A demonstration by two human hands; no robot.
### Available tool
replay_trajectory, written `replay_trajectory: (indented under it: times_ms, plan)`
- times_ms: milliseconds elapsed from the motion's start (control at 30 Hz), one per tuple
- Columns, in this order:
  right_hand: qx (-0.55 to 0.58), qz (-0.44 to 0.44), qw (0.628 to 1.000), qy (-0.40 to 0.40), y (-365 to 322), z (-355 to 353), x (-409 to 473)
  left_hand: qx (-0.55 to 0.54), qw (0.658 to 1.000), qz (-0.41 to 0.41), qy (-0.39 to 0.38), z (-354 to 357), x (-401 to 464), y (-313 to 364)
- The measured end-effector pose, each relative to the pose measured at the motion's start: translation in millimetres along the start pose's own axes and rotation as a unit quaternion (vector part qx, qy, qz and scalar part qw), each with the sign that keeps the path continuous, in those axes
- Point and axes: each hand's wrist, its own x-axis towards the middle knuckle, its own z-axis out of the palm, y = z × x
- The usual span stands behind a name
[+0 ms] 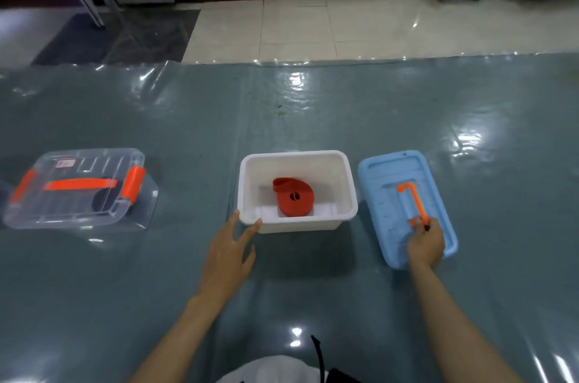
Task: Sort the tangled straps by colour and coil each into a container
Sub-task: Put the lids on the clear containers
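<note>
So nearest to us our left hand (pixel 230 246) is spread flat and loose, nothing in its grip, fingertips just touching the near left corner of the white tub (pixel 346 194); we'd guess it's parked there to keep the tub from sliding while the other hand works, though it could just be resting; over on the right, our right hand (pixel 425 243) has its grip pinched closed on the near end of the orange handle (pixel 415 202) that sits on the blue lid (pixel 438 194), which lies flat on the desk (pixel 313 288) just beside the tub; that reads to us like the lid is about to be lifted over and set on the tub, since the handle is the obvious thing to carry it by, but nothing has left the desk yet as far as we can see; inside the tub the red strap (pixel 294 199) sits coiled up on the bottom, roughly centred, one end looping up loosely at the back left of the coil, so that colour looks sorted and stowed; well off to the left and a bit further back, the clear box (pixel 78 189) has its lid on with the orange latches down, and there's a dark shape inside that we'd take for another coiled strap, though it's too murky through the plastic to swear to; no loose straps left anywhere on the desk that we can spot, so we'd say this is near the end; beyond the desk edge there's only tiled floor (pixel 313 28).
</note>
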Motion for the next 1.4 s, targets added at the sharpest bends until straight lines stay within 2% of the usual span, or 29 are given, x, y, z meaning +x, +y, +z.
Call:
replay_trajectory:
  times_ms: [67, 133, 233, 333, 400, 467, 567, 667, 733, 767, 833, 933, 1067, 1200, 1300, 1400]
  plan:
    - [0.039, -0.050, 0.998, -0.003, -20.7, -1.6, 11.2, -0.044, 0.999, -0.017, 0.021, 1.5, 4.5, 0.7]
    - [0.064, -0.111, 0.991, -0.039, -46.8, 0.0, 19.6, -0.134, 0.987, -0.067, 0.062, 3.2, 11.4, 3.2]
    - [0.046, -0.209, 0.968, -0.127, -91.5, 11.5, 19.6, -0.281, 0.937, -0.169, 0.118, 1.6, 31.4, 4.7]
    - [-0.046, -0.335, 0.919, -0.203, -130.5, 35.7, 3.5, -0.350, 0.899, -0.226, 0.136, 0.9, 57.3, 4.5]
    - [-0.117, -0.410, 0.872, -0.238, -146.6, 57.4, -18.4, -0.356, 0.892, -0.245, 0.134, 1.9, 72.5, 5.6]
    - [-0.153, -0.445, 0.844, -0.256, -149.1, 79.2, -43.8, -0.341, 0.898, -0.248, 0.129, 7.0, 80.6, 4.6]
    - [-0.133, -0.453, 0.852, -0.227, -141.0, 93.4, -63.7, -0.330, 0.905, -0.249, 0.102, 18.3, 79.9, -1.4]
    - [-0.108, -0.487, 0.844, -0.197, -124.4, 86.1, -57.2, -0.325, 0.906, -0.249, 0.101, 25.2, 78.5, -5.3]
    - [-0.097, -0.464, 0.870, -0.132, -108.4, 80.7, -52.2, -0.320, 0.909, -0.244, 0.112, 26.4, 84.5, -5.7]
    - [-0.069, -0.403, 0.904, -0.125, -102.0, 78.3, -53.2, -0.316, 0.910, -0.243, 0.113, 26.5, 88.3, -5.8]
    - [0.014, -0.252, 0.953, -0.167, -97.8, 78.4, -55.1, -0.312, 0.912, -0.240, 0.113, 27.7, 96.0, -6.7]
    - [0.085, -0.134, 0.966, -0.205, -106.7, 84.6, -55.5, -0.306, 0.914, -0.237, 0.122, 29.2, 102.8, -7.3]
    - [0.139, -0.111, 0.962, -0.205, -114.3, 84.5, -60.2, -0.294, 0.922, -0.220, 0.122, 32.7, 103.0, -8.6]
    - [0.139, -0.089, 0.959, -0.229, -119.7, 78.4, -59.7, -0.301, 0.920, -0.227, 0.101, 29.0, 103.8, -9.8]
    - [0.108, -0.093, 0.961, -0.238, -125.4, 72.4, -60.5, -0.290, 0.926, -0.232, 0.073, 19.6, 105.9, -6.6]
    - [0.025, -0.136, 0.965, -0.224, -128.2, 65.8, -62.0, -0.279, 0.936, -0.213, 0.022, 7.0, 107.0, -10.0]
